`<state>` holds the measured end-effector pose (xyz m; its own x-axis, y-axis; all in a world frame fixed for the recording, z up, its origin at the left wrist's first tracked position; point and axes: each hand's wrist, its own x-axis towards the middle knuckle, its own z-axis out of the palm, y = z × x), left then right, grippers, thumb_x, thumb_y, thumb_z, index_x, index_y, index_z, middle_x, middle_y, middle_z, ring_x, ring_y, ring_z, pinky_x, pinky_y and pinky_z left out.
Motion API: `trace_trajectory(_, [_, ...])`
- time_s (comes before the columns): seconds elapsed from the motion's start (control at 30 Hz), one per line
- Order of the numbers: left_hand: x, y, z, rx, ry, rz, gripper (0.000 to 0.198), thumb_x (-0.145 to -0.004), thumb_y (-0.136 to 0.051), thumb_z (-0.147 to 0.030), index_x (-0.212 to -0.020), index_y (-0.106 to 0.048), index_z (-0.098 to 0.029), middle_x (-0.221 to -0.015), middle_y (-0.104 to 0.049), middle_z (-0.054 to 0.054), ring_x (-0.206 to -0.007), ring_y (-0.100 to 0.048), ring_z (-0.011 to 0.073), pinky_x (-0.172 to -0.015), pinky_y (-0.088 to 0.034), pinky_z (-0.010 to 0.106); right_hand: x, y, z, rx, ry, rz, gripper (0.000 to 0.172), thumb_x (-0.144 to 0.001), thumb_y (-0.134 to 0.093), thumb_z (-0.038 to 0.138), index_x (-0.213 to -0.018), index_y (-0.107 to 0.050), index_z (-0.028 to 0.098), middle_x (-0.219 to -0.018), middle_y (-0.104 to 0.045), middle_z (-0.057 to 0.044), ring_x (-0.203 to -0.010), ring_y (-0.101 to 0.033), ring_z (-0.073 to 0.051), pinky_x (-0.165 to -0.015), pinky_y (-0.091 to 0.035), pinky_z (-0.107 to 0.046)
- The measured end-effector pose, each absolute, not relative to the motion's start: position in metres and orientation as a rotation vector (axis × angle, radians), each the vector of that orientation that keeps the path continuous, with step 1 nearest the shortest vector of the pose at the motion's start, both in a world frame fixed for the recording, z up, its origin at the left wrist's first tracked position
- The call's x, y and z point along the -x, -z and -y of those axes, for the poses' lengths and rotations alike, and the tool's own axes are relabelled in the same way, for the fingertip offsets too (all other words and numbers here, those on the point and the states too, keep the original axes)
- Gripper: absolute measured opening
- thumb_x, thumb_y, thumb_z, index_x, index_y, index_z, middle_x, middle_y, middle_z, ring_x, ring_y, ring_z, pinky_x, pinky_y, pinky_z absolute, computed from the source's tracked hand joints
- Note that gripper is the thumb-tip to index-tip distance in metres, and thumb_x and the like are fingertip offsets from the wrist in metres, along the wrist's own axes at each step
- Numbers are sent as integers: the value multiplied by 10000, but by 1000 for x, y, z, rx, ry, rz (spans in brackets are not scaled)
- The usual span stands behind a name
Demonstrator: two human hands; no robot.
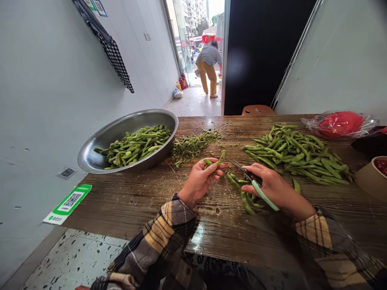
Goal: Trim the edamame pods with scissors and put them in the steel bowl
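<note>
Hands apart here: the left hand pinches pods, the right hand grips scissors, blades pointing leftward; one slip could nick a finger.

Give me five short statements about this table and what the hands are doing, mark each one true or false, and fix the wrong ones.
1. The right hand holds the scissors. True.
2. The left hand holds nothing. False: it holds at least one green pod.
3. The metal bowl is left of both hands and has pods in it. True.
4. The red bundle lies inside the bowl. False: it lies on the table, in clear plastic, at the far right.
5. The small green bits are heaped beside the bowl. True.
</note>
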<state>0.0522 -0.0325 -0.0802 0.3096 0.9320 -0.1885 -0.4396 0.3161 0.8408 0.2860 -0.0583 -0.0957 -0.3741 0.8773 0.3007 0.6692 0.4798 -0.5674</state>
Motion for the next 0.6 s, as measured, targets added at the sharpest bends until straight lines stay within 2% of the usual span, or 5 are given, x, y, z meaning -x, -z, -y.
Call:
trace_trajectory(0.2, [-54,81,33,-813,-1066,-797,308,-679,-783,-244,-883,-584,-126,-805,-698,46,-585,-617,76,-482,-418,147,-282,95,60,1245,-508,2236,454,-789,-688,393,-1182,-597,185,-998,-631,-81,-819,-630,-209,-745,-522,-356])
trace_trajectory(0.4, [-61,85,37,-944,-1026,-786,326,-660,-793,-264,-871,-581,-135,-772,-669,17,-573,-618,99,-475,-411,180,-274,92,64,1218,-541,2274,459,-797,-686,392,-1194,-579,188,-980,-619,-72,-813,-633,-208,-755,-520,-353])
trace_trajectory(0.6, [-61,85,39,-1089,-919,-824,274,-732,-734,-330,-867,-632,-114,-787,-664,48,-602,-588,104,-497,-386,198,-271,90,67,1204,-507,2281,430,-830,-650,409,-1181,-575,172,-993,-623,-92,-796,-631,-208,-731,-521,-351])
